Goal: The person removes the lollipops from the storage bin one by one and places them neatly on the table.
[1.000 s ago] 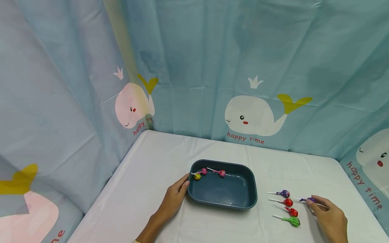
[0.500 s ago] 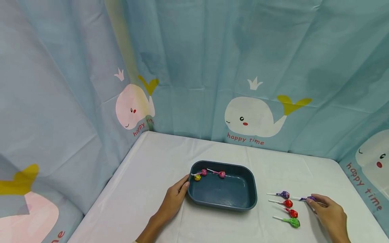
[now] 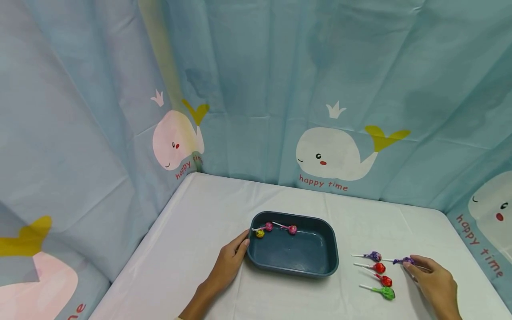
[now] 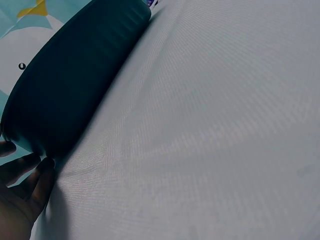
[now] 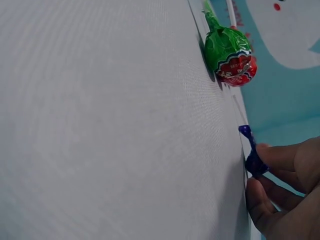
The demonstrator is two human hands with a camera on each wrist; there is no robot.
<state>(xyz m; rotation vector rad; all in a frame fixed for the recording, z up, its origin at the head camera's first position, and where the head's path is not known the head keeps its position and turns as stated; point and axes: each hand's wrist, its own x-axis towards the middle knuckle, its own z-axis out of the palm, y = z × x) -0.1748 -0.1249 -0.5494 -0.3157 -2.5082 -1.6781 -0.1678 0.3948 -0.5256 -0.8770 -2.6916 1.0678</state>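
Purple-wrapped round lollipop on a thin white stick point(image 3: 407, 261) lies at the right of the white-covered table point(image 3: 192, 213), its wrapped head pinched between the thumb and fingers of my right hand point(image 3: 434, 282). My fingers cover part of that head, and I cannot make out what the pale line beside them is. From my right wrist, a green-wrapped lollipop point(image 3: 387, 292) screens most of a red one behind it. My left wrist view shows only the dark outer wall of the blue-grey rectangular plastic tray point(image 3: 292, 272); its inside is hidden there, but from above I see two pink lollipops point(image 3: 293, 229) and a yellow one point(image 3: 260, 233) by its far left corner.

White cloth spans the gap between the tray's right end and a second purple lollipop point(image 3: 375, 256), two red lollipops point(image 3: 379, 267) and the green one, all with sticks pointing left. Beyond my right hand runs the table's right edge; the far edge meets a blue whale-print curtain point(image 3: 248, 89).

My left hand point(image 3: 228, 260) grips the tray's left end with bent fingers, forearm slanting in from below.
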